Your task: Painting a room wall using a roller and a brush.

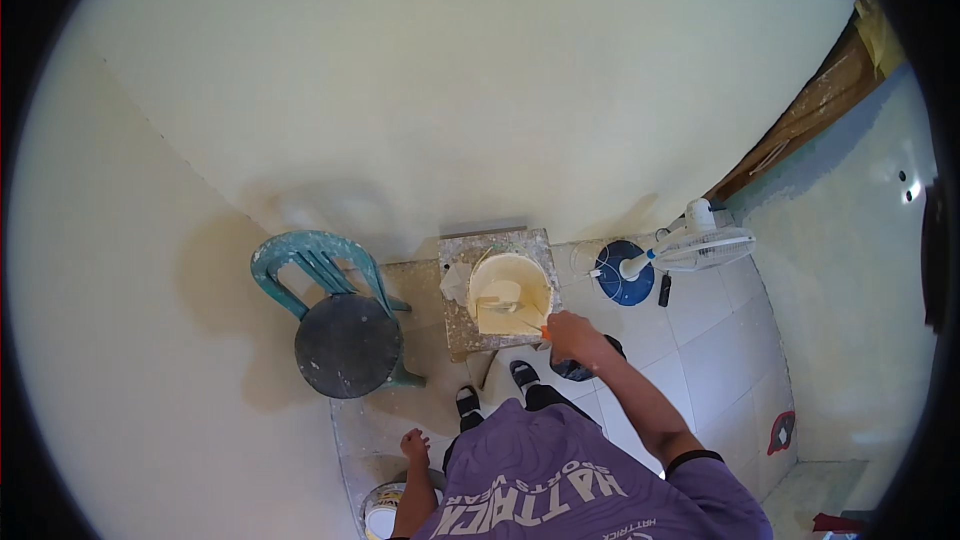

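My right hand (574, 337) grips the orange handle (545, 332) of a painting tool over the near right rim of a bucket (549, 281). A thin metal shaft runs from that handle into the bucket; the tool's head is hard to tell apart from the cream-coloured paint (501, 292) inside. Under the bucket is a paint-spattered square stand (459, 334). My left hand (415, 446) hangs low at my side, holding nothing, its fingers loosely bent and apart.
Left of the stand is a green plastic chair (349, 345) with a dark round seat. A fan (634, 270) on a blue base stands right, near a dark bag (577, 367). Another bucket (381, 514) sits by my left arm. A pale wall (480, 90) rises ahead.
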Available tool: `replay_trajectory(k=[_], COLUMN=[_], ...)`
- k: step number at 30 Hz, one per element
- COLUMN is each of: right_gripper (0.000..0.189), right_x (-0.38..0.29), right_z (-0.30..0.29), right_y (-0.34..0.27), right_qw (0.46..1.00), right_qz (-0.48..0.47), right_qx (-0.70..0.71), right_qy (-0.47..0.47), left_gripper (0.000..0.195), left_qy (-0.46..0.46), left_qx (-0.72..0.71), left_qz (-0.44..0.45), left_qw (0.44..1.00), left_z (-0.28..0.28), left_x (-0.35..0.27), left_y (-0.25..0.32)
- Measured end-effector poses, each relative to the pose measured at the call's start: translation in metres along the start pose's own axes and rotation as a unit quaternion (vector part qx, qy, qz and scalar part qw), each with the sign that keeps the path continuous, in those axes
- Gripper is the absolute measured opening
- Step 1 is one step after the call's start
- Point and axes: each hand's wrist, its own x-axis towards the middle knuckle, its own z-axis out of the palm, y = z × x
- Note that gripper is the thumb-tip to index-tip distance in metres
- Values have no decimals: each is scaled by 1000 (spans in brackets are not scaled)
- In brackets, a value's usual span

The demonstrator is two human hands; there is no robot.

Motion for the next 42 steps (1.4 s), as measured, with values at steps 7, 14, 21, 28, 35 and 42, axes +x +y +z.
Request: replay_trajectory(k=[7, 14, 21, 28, 35, 42], right_gripper=[29, 28, 55, 43, 54, 52], right_x=[-101, -31, -184, -151, -215, -334], right_z=[-75, 0, -66, 30, 100, 202], right_y=[-37, -17, -18, -8, 23, 63], right_qw=[998, 996, 991, 984, 910, 693], right_qz=[9, 81, 108, 92, 167, 103], right_qx=[-56, 23, 53, 68, 323, 656], right_qy=[-33, -30, 57, 140, 201, 280], left_gripper=[21, 18, 21, 20, 31, 34], left_qy=[-102, -170, -223, -222, -289, -390], left_qx=[55, 75, 129, 187, 245, 376], left_qz=[68, 49, 40, 38, 57, 89], left_qw=[991, 981, 966, 956, 924, 836], left_z=[-16, 5, -21, -17, 27, 104], left_x=[6, 2, 35, 52, 29, -12], left_y=[1, 24, 28, 65, 72, 43])
